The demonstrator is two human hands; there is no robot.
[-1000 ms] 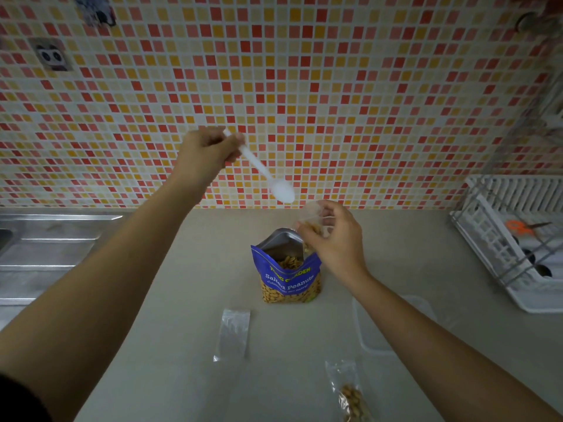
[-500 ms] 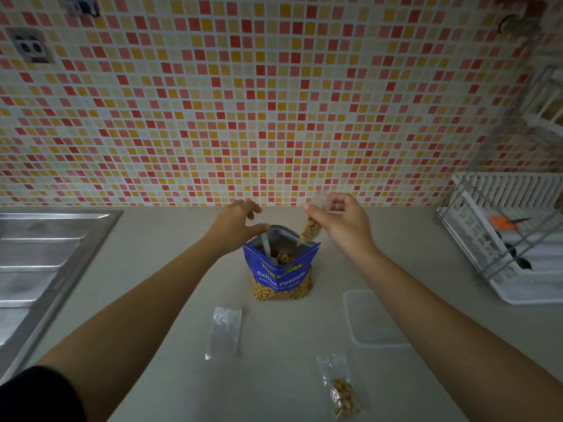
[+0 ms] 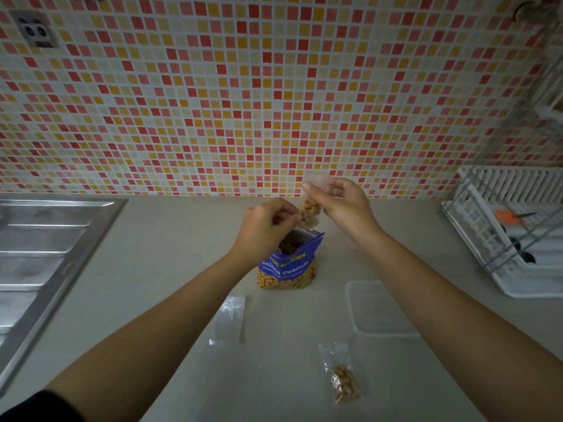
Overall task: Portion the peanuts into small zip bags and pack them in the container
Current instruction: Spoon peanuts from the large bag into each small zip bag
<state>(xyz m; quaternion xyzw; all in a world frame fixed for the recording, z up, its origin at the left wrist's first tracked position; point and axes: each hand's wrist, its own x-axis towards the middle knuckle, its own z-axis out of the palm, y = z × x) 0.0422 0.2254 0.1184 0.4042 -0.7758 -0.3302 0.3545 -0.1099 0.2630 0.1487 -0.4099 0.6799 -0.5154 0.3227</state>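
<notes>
We see the small zip bag (image 3: 309, 212) held in the air just above the open mouth of the blue peanut pouch (image 3: 288, 264). Its long axis is close to upright, with the clear mouth end up and leaning a little to the right and the peanut-filled lower half hanging down towards the pouch. The right hand (image 3: 339, 205) comes in from the right with the forearm angled up across the counter (image 3: 170, 269). Its thumb and fingers are curled round the bag's upper part, grasping it below the mouth. The left hand (image 3: 266, 228) reaches in from the lower left at a slightly lower height, knuckles towards us and fingers curled. Its thumb and forefinger meet at the bag's lower left edge and seem to pinch it there. The pouch stands upright on the counter, label facing us, directly under both hands. Nearer us, an empty zip bag (image 3: 229, 318) lies flat with its long axis running roughly away from us, and a filled zip bag (image 3: 342, 374) lies to its right, slightly slanted. The clear container (image 3: 358, 318) sits right of the pouch, partly under the right forearm. A steel sink (image 3: 45, 254) lies at far left and a white dish rack (image 3: 515, 269) at far right.
</notes>
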